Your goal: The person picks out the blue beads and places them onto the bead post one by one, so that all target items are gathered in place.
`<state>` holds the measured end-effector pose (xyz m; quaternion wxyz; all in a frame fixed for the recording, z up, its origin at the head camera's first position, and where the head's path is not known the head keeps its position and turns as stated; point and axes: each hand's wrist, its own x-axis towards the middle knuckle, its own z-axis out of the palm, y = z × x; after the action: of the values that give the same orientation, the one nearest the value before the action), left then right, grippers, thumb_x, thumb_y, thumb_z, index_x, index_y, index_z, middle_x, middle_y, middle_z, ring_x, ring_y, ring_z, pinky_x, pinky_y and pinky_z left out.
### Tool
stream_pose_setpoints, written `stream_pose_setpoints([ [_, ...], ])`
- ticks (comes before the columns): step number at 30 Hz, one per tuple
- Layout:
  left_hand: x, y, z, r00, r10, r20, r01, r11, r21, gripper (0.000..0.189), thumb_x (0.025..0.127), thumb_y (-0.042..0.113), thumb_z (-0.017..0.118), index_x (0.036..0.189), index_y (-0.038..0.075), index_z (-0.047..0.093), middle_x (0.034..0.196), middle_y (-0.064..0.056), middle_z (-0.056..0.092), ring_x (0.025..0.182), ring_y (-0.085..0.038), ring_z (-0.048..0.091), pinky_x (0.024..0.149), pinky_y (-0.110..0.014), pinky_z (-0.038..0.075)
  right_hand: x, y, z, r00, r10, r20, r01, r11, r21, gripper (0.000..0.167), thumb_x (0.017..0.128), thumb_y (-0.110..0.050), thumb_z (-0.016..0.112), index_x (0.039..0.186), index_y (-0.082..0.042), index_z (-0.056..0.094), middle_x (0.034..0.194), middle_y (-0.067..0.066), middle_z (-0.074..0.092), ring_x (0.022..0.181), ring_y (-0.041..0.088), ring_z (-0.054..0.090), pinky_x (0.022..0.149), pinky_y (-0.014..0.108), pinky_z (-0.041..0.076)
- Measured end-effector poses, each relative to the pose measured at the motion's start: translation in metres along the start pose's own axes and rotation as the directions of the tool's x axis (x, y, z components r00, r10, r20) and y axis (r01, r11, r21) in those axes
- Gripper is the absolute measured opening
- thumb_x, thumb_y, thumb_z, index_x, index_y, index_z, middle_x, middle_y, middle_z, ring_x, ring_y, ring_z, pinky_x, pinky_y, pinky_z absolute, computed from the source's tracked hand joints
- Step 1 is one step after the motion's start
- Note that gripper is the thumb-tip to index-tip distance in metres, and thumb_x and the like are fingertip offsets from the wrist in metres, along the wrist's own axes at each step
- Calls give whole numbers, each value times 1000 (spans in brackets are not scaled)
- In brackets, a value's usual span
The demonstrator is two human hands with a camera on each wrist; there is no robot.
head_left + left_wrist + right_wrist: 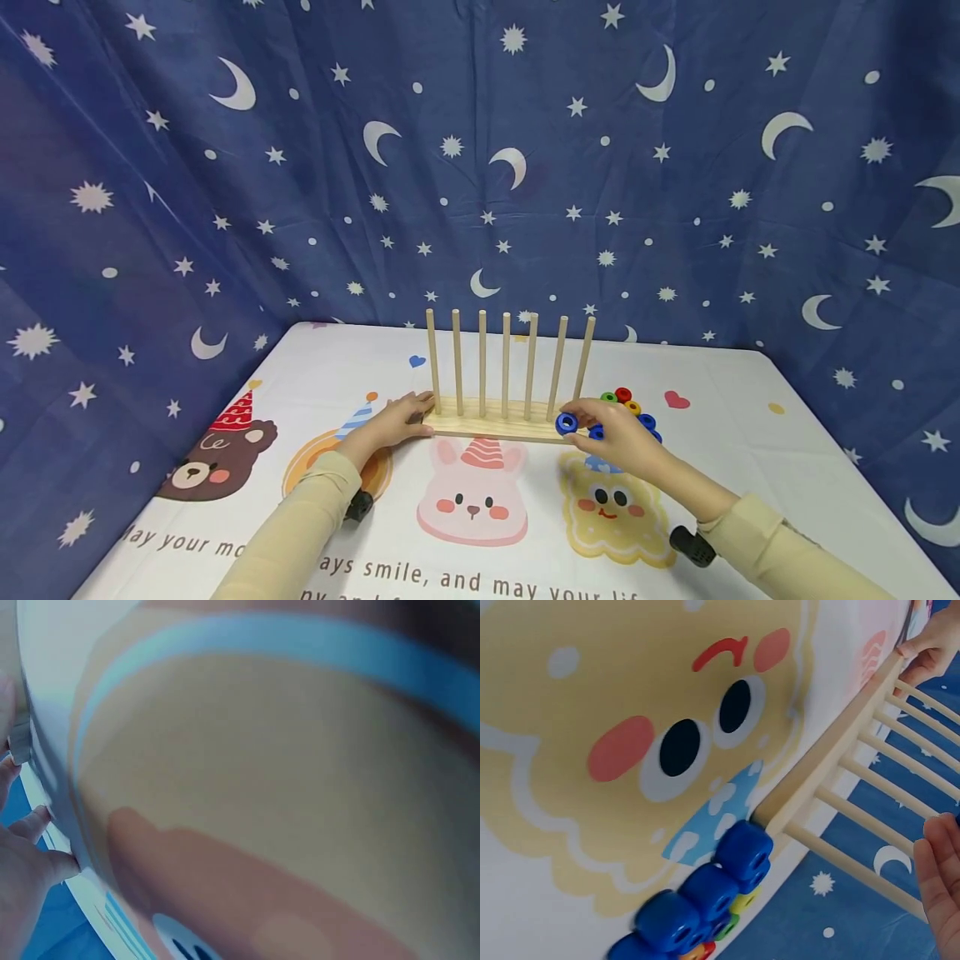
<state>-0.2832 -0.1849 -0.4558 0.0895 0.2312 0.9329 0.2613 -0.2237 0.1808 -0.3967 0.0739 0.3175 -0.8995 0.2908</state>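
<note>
A pale wooden stand (pixel 495 428) with several upright pegs lies across the table, its pegs bare. My left hand (pixel 401 419) grips the stand's left end, thumb at the front and fingers toward the back; the right wrist view shows this hand (pixel 932 649) at the far end of the base. Near the opposite end, my right hand (pixel 617 429) pinches a blue bead (pixel 560 428) with a hole through it, in front of the rightmost peg. Only fingers of that hand and a sliver of blue show in the right wrist view.
Loose beads lie beside the stand's right end: several blue ones (pixel 669 920), a red one (pixel 623 394), a green one (pixel 609 397) and a yellow one (pixel 633 407). A printed white cloth (pixel 720 417) covers the table. Behind hangs a starry blue curtain (pixel 465 100).
</note>
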Motion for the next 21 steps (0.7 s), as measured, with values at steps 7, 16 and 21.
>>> stream_pose_setpoints([
  [7, -2, -3, 3, 1000, 6, -5, -6, 1000, 18, 61, 88, 25, 63, 138, -4, 43, 150, -23, 29, 136, -54, 21, 102, -78, 11, 7, -8, 2, 1000, 5, -22, -5, 1000, 12, 33, 83, -12, 71, 113, -1, 64, 96, 3, 70, 82, 15, 65, 76, 34, 58],
  [16, -1, -2, 0, 999, 26, 19, -26, 999, 26, 61, 89, 25, 62, 139, -4, 41, 151, -22, 28, 135, -56, 21, 101, -79, 11, 21, -18, 8, 996, -63, -62, 66, 997, 46, 37, 83, -8, 70, 116, 4, 62, 100, 10, 71, 82, 18, 66, 76, 34, 58],
  [21, -1, -4, 0, 1000, 27, 15, -27, 999, 29, 62, 89, 27, 63, 139, -3, 42, 151, -21, 29, 135, -55, 22, 101, -79, 11, 29, -25, 11, 992, -84, -92, 91, 993, 81, 33, 83, -8, 71, 113, 2, 62, 100, 9, 71, 83, 18, 67, 77, 34, 58],
])
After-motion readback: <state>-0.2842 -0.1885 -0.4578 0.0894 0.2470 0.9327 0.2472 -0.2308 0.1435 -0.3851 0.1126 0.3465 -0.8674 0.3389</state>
